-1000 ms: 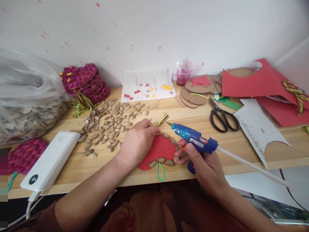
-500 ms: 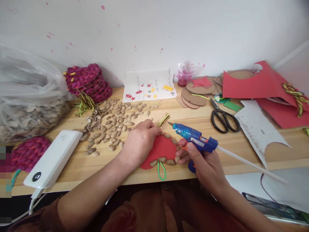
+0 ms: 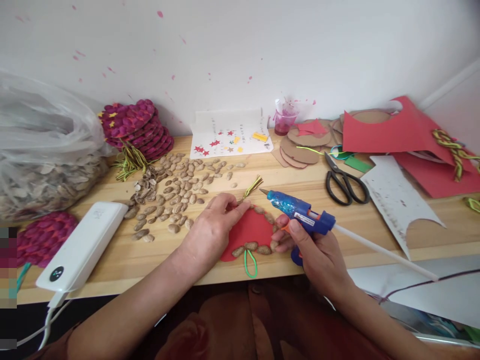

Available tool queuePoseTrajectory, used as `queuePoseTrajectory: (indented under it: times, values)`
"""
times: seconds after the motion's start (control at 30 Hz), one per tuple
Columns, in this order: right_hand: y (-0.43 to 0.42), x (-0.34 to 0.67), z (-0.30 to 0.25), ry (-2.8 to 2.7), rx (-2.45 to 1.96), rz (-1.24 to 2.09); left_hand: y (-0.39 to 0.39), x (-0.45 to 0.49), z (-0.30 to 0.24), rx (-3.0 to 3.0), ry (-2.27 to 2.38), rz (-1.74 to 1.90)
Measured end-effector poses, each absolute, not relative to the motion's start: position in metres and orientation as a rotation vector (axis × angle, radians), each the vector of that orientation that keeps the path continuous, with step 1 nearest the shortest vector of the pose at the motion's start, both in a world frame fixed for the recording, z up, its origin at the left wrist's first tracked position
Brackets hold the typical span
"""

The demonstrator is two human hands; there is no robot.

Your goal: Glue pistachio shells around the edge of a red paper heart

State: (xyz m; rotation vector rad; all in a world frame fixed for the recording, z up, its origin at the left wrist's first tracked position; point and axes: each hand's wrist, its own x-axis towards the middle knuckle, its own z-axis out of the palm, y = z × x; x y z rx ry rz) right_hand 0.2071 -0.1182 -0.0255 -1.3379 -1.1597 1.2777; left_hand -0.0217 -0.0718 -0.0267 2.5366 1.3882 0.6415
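Note:
A red disc [image 3: 250, 231] lies near the table's front edge, with peanut shells [image 3: 264, 249] along part of its rim. A green loop [image 3: 250, 265] sticks out toward me and a yellow-green tassel [image 3: 253, 186] from the far side. My left hand [image 3: 212, 227] is closed at the disc's far left rim, its fingertips pinching a peanut shell beside the tassel. My right hand [image 3: 318, 250] grips a blue hot glue gun [image 3: 290, 205], nozzle pointing left above the disc; its fingertips reach the disc's right rim. A white glue stick [image 3: 382, 250] protrudes from the gun's back.
Loose peanut shells [image 3: 180, 200] spread left of the disc; behind them stand stacked purple discs [image 3: 138, 125]. A white power bank [image 3: 82, 245] and a plastic bag of shells [image 3: 45, 175] are at left. Black scissors [image 3: 345, 182], cardboard discs [image 3: 300, 150] and red card [image 3: 378, 132] lie right.
My left hand has shifted slightly down and left, its fingers stretching further along the rim to the tassel's base. The glue gun stays nearly where it was; the view has turned slightly.

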Motion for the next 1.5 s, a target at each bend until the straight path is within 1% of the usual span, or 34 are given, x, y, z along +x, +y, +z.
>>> queuePoseTrajectory:
  times: [0.3,0.6,0.83,1.03,1.27,1.5]
  values:
    - [-0.118,0.207,-0.027,-1.127,-1.305,1.299,-0.074,-0.021,-0.028,2.543,1.387,0.577]
    - [-0.119,0.206,-0.027,-1.096,-1.310,1.293,-0.074,-0.019,-0.026,2.676,1.378,0.545]
    - [-0.114,0.209,-0.017,-0.964,-1.201,1.374,-0.073,-0.016,-0.024,2.667,1.370,0.501]
    - [-0.112,0.214,-0.007,-0.826,-1.060,1.516,-0.073,-0.015,-0.024,2.640,1.401,0.466]
    - [-0.114,0.211,0.016,-0.872,-1.032,1.494,-0.074,-0.015,-0.024,2.689,1.413,0.442]
    - [-0.116,0.205,0.017,-0.850,-1.058,1.528,-0.076,-0.011,-0.018,2.674,1.417,0.319]
